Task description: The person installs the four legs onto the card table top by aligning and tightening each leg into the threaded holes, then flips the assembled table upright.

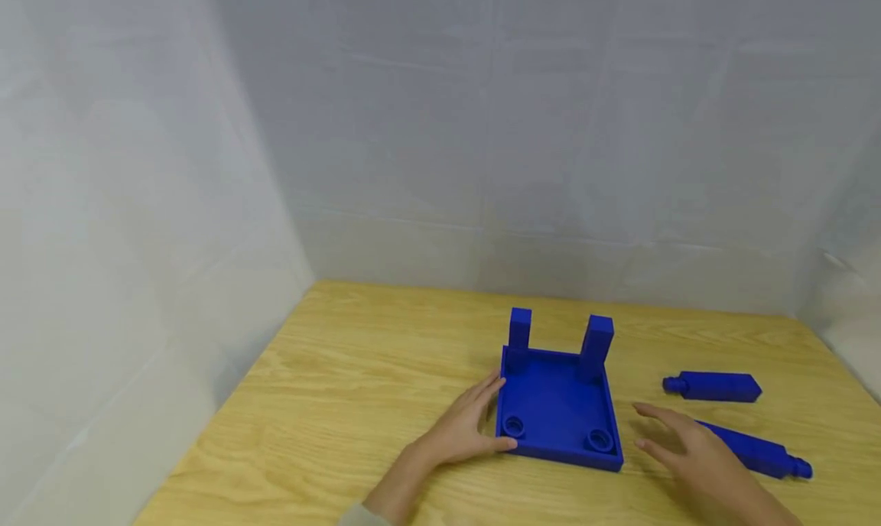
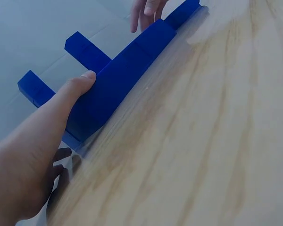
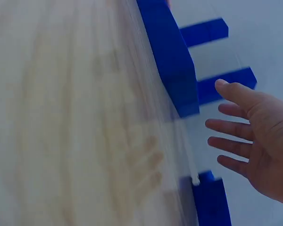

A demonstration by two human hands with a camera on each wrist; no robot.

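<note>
A blue square tray-like base (image 1: 559, 405) lies on the wooden table (image 1: 330, 404) with two blue legs (image 1: 596, 347) standing upright in its far corners and two round sockets in its near corners. My left hand (image 1: 468, 428) rests against the base's left side (image 2: 118, 89), thumb at the near corner, fingers fairly straight. My right hand (image 1: 688, 449) hovers open just right of the base (image 3: 172, 56), fingers spread, holding nothing. Two loose blue legs lie to the right: one (image 1: 713, 387) farther back, one (image 1: 757, 451) partly under my right hand.
Grey-white walls (image 1: 482, 128) close in the table at the back and both sides. Bare wooden tabletop stretches to the left of the base and along the back wall.
</note>
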